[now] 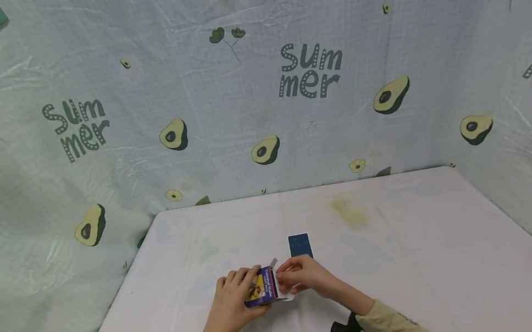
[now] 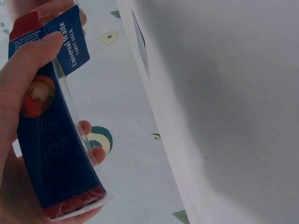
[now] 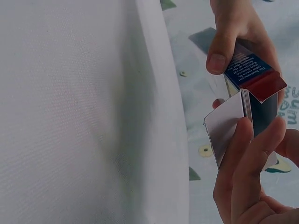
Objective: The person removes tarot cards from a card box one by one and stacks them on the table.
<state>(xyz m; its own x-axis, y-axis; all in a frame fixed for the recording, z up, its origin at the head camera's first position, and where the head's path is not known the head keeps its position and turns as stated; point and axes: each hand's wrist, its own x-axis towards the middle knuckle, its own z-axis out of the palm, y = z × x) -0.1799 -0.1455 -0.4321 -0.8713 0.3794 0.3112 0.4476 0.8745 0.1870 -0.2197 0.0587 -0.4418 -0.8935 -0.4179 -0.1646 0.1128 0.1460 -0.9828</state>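
Note:
In the head view my left hand [image 1: 236, 298] grips a blue, yellow-fronted tarot card box [image 1: 260, 288] from the side. The left wrist view shows my left thumb [image 2: 39, 53] lying along the box's narrow blue side [image 2: 51, 135], lettered "Universal Waite Tarot Deck" on a raised flap [image 2: 71, 42]. My right hand [image 1: 306, 275] is at the box's open end. Seen from the right wrist, its fingers [image 3: 240, 144] pinch a thin stack of cards [image 3: 247, 108] at the opening, beside a red-edged flap [image 3: 264, 85]. How far the cards sit inside is hidden.
A blue-backed card [image 1: 299, 244] lies on the white-covered table [image 1: 407, 259] just beyond my right hand. Black wrist devices [image 1: 346, 330] show at the near edge. A curtain printed with avocados [image 1: 255, 78] stands behind and around the table.

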